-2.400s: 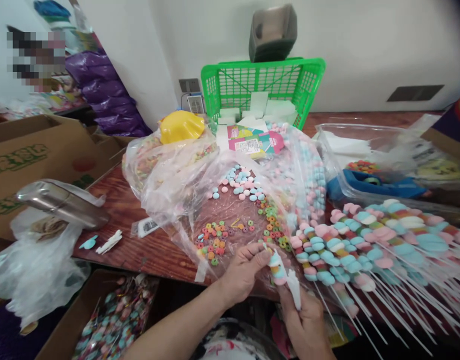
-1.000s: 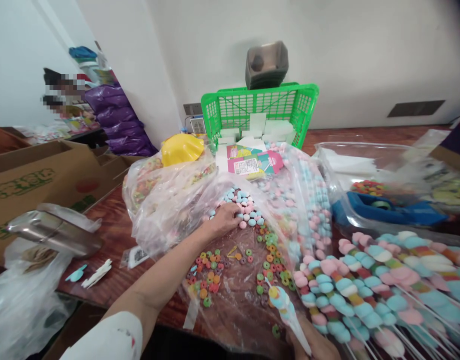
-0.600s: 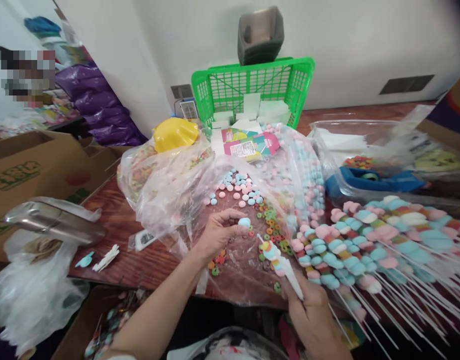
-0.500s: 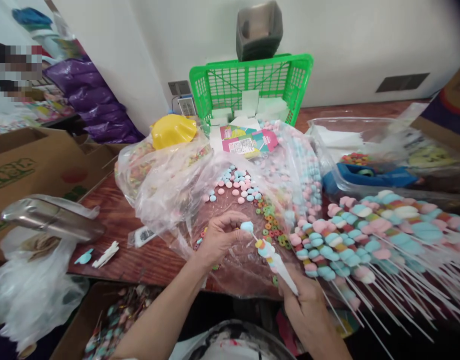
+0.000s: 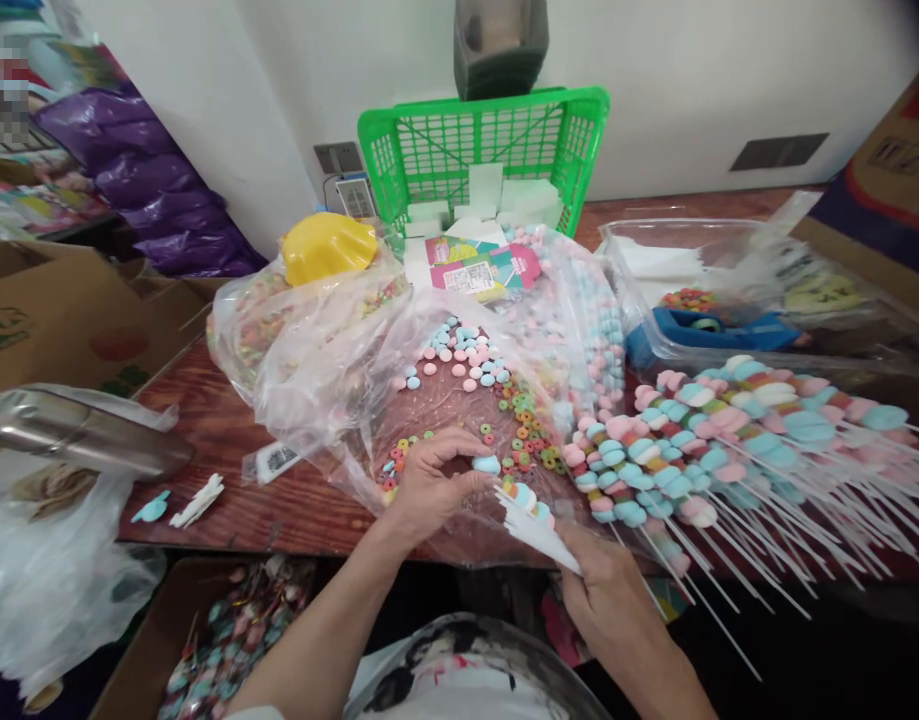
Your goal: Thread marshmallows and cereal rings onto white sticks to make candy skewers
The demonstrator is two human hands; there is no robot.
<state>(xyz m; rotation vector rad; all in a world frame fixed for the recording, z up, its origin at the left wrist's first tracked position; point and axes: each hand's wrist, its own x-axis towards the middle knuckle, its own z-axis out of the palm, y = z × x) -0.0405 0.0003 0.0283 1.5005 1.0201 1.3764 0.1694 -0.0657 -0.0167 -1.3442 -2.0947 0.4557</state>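
Observation:
My left hand (image 5: 433, 485) pinches a light blue candy (image 5: 487, 465) between thumb and fingertips, just above the tips of some white sticks. My right hand (image 5: 605, 580) is closed around a bundle of white sticks (image 5: 538, 535), which points up and to the left. Blue, white and yellow candies (image 5: 530, 497) are threaded on a stick along the bundle's far side. Whether the blue candy touches a stick tip I cannot tell. Beyond my hands, loose pink and blue candies (image 5: 466, 355) and small ring-shaped candies (image 5: 530, 430) lie on clear plastic.
Finished candy skewers (image 5: 676, 450) are piled at the right. A green basket (image 5: 485, 110) stands at the back, a clear tub (image 5: 616, 240) with a blue tape dispenser (image 5: 699, 335) at the right. A steel flask (image 5: 84, 430) lies left. Below is a box of candies (image 5: 226, 640).
The whole view has shifted, moving the scene slightly left and up. The sticks in my right hand have turned and spread at their tips. My left hand still pinches a blue candy near them.

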